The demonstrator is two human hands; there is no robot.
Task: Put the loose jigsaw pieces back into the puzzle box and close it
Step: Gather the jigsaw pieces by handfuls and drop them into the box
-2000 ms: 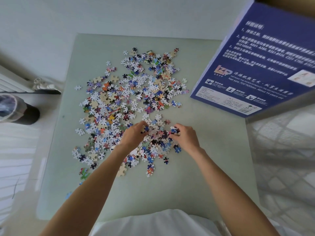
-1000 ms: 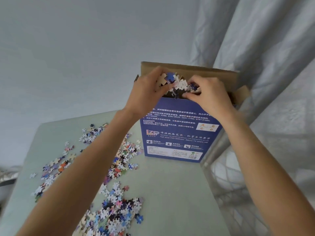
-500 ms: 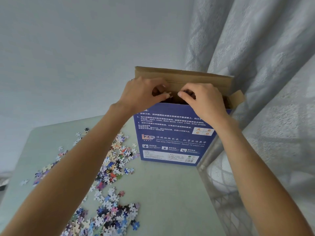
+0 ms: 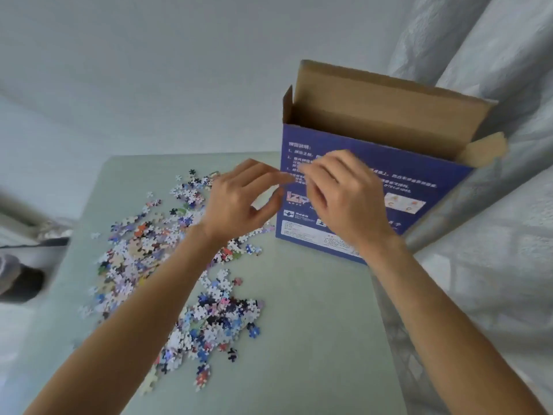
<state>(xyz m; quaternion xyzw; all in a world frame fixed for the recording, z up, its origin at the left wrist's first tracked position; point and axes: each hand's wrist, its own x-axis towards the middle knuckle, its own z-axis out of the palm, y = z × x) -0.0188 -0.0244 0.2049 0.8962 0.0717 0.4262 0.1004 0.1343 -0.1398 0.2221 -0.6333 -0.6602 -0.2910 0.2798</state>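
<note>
A pale green table (image 4: 314, 339) stands against a plain white wall (image 4: 149, 70). Grey patterned curtains (image 4: 493, 235) hang along its right edge. A dark, blurred object (image 4: 21, 283) sits beyond its left edge.

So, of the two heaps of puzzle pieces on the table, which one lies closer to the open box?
The far heap, behind the left hand: its right edge nearly reaches the foot of the blue puzzle box. The near heap lies further toward the person.

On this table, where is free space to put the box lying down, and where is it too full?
Bare table lies between the puzzle pieces and the table's right edge, in front of the box, reaching the near edge. The left half is crowded with pieces.
</note>
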